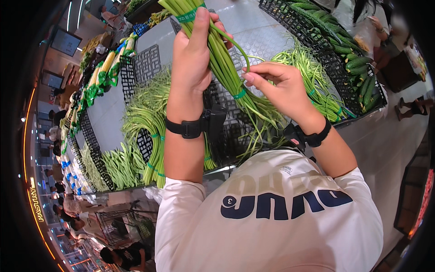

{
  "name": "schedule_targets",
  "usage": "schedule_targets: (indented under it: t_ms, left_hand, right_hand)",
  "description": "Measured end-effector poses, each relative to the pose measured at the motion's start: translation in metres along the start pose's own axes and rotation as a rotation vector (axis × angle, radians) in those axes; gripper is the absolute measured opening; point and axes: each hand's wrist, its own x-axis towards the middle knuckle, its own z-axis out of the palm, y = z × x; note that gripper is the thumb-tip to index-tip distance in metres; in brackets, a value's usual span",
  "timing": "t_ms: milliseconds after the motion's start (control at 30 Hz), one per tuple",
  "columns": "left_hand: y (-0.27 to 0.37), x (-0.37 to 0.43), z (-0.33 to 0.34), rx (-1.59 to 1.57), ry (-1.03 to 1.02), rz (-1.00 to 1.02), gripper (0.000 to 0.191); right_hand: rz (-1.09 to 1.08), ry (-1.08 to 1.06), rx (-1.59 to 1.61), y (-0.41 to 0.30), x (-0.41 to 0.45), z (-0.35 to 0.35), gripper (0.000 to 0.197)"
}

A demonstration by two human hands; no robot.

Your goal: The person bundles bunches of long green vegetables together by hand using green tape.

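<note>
My left hand (198, 51) grips a bunch of garlic scapes (222, 57) near its upper end, the thumb lying over a printed green band (190, 14). The bunch slants down to the right across the display, and a second green band (240, 94) ties its lower part. Thin tips fan out below that band. One stem (242, 51) bows away from the rest, and my right hand (277, 81) pinches it between thumb and fingertips. Under the bunch is a black plastic lattice crate (222, 98).
More banded scapes lie left (153, 136) and right (307, 74) of my hands. Green beans (124, 166) and packed corn (108, 64) are at left; a crate of cucumbers (358, 64) curves along the right. A shopping cart (124, 222) and several people stand around the display.
</note>
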Motion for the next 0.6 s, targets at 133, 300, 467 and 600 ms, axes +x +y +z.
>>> schedule_targets:
  t_ms: [133, 300, 467, 600]
  left_hand:
    - [-0.005, -0.01, -0.015, -0.037, 0.04, 0.011, 0.051]
    - [0.005, -0.024, -0.005, -0.129, 0.15, -0.002, 0.037]
    - [0.014, -0.028, -0.006, -0.146, 0.222, -0.002, 0.035]
    - [0.028, -0.02, -0.027, -0.238, 0.139, 0.083, 0.033]
  right_hand:
    - [-0.221, -0.073, -0.322, -0.005, 0.002, 0.008, 0.017]
    - [-0.304, -0.126, -0.432, -0.008, 0.0, 0.023, 0.015]
    - [-0.314, -0.133, -0.492, -0.014, 0.002, 0.035, 0.017]
    - [-0.482, 0.12, -0.503, -0.034, -0.016, 0.044, 0.019]
